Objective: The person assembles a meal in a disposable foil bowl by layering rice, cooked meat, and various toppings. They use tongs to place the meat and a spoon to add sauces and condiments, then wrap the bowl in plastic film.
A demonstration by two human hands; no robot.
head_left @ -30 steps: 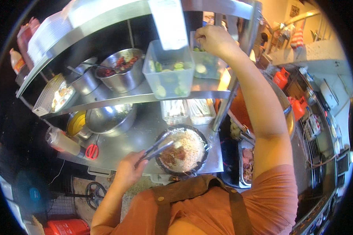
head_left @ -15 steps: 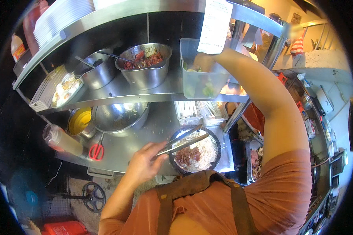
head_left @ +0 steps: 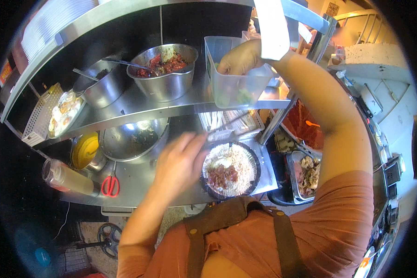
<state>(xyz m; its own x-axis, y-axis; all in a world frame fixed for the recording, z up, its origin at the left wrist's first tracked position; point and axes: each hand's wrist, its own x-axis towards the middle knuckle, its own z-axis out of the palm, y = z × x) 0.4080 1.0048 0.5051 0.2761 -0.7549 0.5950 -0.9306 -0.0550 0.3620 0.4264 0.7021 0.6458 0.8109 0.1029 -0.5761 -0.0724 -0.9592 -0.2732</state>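
Observation:
My left hand (head_left: 183, 160), partly smeared by motion, is closed on metal tongs (head_left: 236, 120), which reach over the packed utensils behind the bowl. Just right of that hand, a round black bowl (head_left: 256, 180) holds white rice (head_left: 241, 162) with dark reddish-brown chopped meat (head_left: 222, 177) on top. Up on the shelf, my right hand (head_left: 241, 58) dips into a clear plastic tub (head_left: 231, 95) with curled fingers. Green pieces (head_left: 244, 96) show through the tub's wall. What those fingers pinch is hidden.
The steel shelf (head_left: 139, 111) carries a metal bowl of red food (head_left: 164, 85), another metal pot (head_left: 104, 90) and a plate of fried eggs (head_left: 67, 113). Below are red-handled scissors (head_left: 110, 186), a squeeze bottle (head_left: 69, 178) and a large mixing bowl (head_left: 134, 139). A paper slip (head_left: 271, 30) hangs above my right wrist.
The tongs have swung up and away from the rice, toward the utensil baskets. My right hand has risen a little inside the tub, and the whole view has shifted slightly.

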